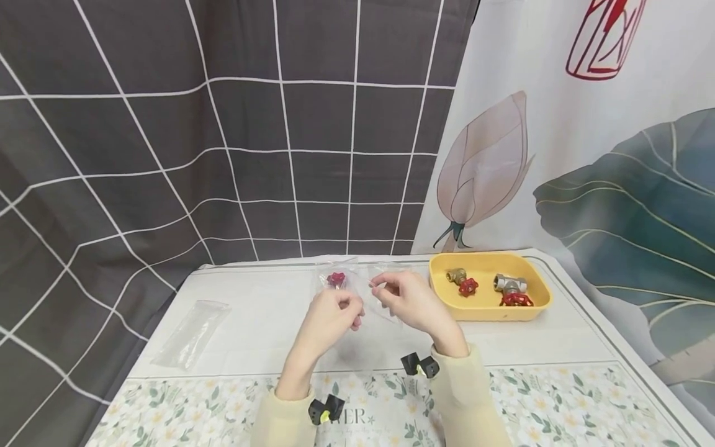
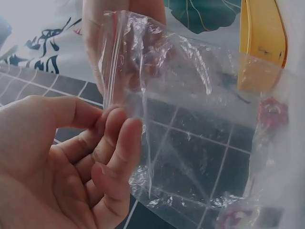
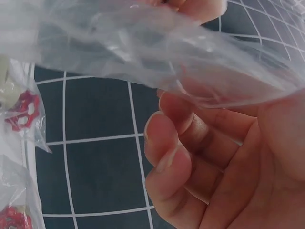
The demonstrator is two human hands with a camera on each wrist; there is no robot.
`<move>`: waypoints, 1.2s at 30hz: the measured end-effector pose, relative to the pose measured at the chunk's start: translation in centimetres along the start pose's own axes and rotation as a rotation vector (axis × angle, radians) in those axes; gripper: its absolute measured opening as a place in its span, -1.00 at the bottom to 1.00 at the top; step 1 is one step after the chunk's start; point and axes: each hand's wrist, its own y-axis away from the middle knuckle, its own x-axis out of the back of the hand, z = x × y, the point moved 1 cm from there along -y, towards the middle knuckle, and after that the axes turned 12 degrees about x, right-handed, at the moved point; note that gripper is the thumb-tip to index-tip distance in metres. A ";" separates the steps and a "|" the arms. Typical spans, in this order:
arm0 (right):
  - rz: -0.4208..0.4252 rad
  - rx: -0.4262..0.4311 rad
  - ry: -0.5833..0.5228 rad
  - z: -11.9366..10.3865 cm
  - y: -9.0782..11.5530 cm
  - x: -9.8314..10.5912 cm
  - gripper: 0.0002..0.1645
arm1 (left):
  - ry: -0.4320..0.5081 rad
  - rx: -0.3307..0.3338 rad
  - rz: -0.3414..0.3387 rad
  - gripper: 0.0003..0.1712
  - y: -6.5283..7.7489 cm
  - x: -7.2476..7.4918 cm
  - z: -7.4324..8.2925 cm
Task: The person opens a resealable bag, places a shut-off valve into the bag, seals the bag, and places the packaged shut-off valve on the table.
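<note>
A clear zip bag (image 2: pixel 190 119) with a red line along its zip is held up between both hands. At the zip edge, my left hand (image 1: pixel 329 316) pinches it between thumb and fingertips. My right hand (image 1: pixel 410 301) grips the opposite side, its thumb partly hidden behind the film in the right wrist view. No object shows inside this bag. Just beyond the left hand lies a bagged valve with a red handwheel (image 1: pixel 336 279). The right wrist view shows two bagged valves, one with its red wheel (image 3: pixel 24 110) above the other's red wheel (image 3: pixel 14 222).
To the right stands a yellow tray (image 1: pixel 486 314) holding a brass valve (image 1: pixel 458 277) and a silver valve (image 1: pixel 509 284), both with red handwheels. Flat clear plastic bags (image 1: pixel 192 335) lie at the left of the white table. A dark gridded curtain (image 1: pixel 318 174) hangs behind.
</note>
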 end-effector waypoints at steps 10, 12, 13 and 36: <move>0.035 -0.086 0.025 1.1 -0.1 0.3 -0.81 | -0.004 -0.005 -0.055 -0.71 0.2 1.0 0.0; 0.044 -0.097 0.033 1.5 -0.2 0.4 -0.81 | -0.004 -0.010 -0.082 -0.69 0.3 1.3 0.0; 0.045 -0.096 0.030 1.8 -0.2 0.4 -0.82 | -0.005 -0.010 -0.096 -0.68 0.3 1.4 0.0; 0.026 -0.128 -0.109 4.2 0.3 0.4 -0.87 | -0.071 -0.083 -0.304 -0.66 0.9 1.2 0.4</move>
